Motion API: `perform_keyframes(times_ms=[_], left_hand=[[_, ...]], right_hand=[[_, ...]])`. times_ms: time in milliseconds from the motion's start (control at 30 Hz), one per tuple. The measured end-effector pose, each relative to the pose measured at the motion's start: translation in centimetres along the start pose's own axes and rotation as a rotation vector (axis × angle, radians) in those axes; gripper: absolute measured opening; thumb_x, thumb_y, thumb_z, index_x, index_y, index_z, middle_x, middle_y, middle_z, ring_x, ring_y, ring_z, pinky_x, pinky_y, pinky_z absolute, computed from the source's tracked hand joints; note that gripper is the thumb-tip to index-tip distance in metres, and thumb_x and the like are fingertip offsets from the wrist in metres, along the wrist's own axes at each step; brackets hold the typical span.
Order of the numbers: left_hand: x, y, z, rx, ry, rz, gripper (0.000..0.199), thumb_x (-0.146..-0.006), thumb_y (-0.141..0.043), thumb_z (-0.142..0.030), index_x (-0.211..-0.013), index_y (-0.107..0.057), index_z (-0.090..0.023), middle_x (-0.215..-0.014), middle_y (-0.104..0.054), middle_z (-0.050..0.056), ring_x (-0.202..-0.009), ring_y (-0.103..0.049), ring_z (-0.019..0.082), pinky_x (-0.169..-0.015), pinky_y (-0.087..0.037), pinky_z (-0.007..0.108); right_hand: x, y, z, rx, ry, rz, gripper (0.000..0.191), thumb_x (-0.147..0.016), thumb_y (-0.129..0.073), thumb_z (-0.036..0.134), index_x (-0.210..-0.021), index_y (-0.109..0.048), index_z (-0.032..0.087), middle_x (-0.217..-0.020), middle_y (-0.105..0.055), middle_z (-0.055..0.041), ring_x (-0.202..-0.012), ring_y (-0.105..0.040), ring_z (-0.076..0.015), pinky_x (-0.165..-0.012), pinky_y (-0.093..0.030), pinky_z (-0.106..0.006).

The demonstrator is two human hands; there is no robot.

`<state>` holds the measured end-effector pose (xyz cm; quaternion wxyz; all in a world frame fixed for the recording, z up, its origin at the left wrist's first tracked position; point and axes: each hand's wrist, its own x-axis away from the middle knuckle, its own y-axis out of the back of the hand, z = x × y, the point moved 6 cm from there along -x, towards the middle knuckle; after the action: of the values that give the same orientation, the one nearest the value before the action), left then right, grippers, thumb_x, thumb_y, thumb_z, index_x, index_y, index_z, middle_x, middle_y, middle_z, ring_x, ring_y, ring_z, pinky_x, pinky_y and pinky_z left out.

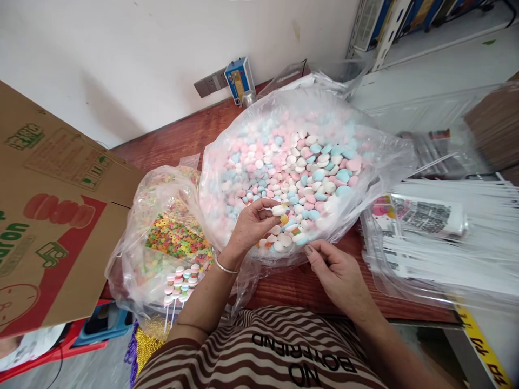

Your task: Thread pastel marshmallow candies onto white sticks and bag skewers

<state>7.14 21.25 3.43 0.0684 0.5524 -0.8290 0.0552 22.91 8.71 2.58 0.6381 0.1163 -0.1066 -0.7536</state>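
Observation:
A large clear plastic bag (pixel 219 162) lies open on the table, full of pink, white and pale blue button-shaped candies (pixel 312 178). My left hand (pixel 255 224) is over its near side, thumb and forefinger closed on a white candy (pixel 278 210). A small yellow candy ring (pixel 284 220) shows just below those fingertips. My right hand (pixel 340 273) is at the near edge of the bag, thumb and forefinger pinched together; what they hold is unclear. Beside the fingertips is a small candy stack (pixel 299 236) with coloured layers.
On the left, another bag (pixel 140 216) holds colourful candy rings (pixel 174 235), with finished candy sticks (pixel 181 283) on its near side. A cardboard box (pixel 60 216) stands farther left. White sticks (pixel 441 243) in plastic lie right. A blue device (pixel 239 78) stands by the wall.

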Motion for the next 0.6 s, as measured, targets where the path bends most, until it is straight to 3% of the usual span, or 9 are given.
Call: perform_keyframes(times_ms=[267, 467, 600], left_hand=[[0.6, -0.6, -0.8, -0.153, -0.209, -0.002, 0.025, -0.08, -0.076, -0.023, -0.105, -0.072, -0.021, -0.115, -0.073, 0.008, -0.098, -0.074, 0.019, -0.082, -0.061, 0.03], [0.8, -0.9, -0.6, -0.216, -0.278, -0.067, 0.022, -0.079, -0.073, -0.019, -0.101, -0.072, -0.019, -0.102, -0.071, 0.007, -0.09, -0.073, 0.017, -0.083, -0.06, 0.03], [1.0, -1.3, -0.6, -0.163, -0.272, -0.062, 0.023, -0.079, -0.072, -0.019, -0.102, -0.068, -0.02, -0.106, -0.07, 0.007, -0.093, -0.072, 0.018, -0.085, -0.059, 0.031]], right_hand=[[0.1, 0.0, 0.0, -0.022, -0.028, 0.004, 0.034, -0.097, -0.05, 0.042, -0.071, -0.056, 0.022, -0.057, -0.048, 0.0043, -0.054, -0.045, -0.0129, -0.053, -0.036, -0.025], [0.4, -0.9, 0.4, -0.015, -0.017, -0.079, 0.032, -0.099, -0.049, 0.041, -0.073, -0.054, 0.023, -0.056, -0.049, 0.0048, -0.051, -0.045, -0.0132, -0.052, -0.036, -0.026], [0.4, -1.6, 0.9, 0.003, 0.03, -0.124, 0.031, -0.1, -0.049, 0.039, -0.073, -0.051, 0.024, -0.057, -0.05, 0.0048, -0.049, -0.045, -0.0127, -0.051, -0.034, -0.025]])
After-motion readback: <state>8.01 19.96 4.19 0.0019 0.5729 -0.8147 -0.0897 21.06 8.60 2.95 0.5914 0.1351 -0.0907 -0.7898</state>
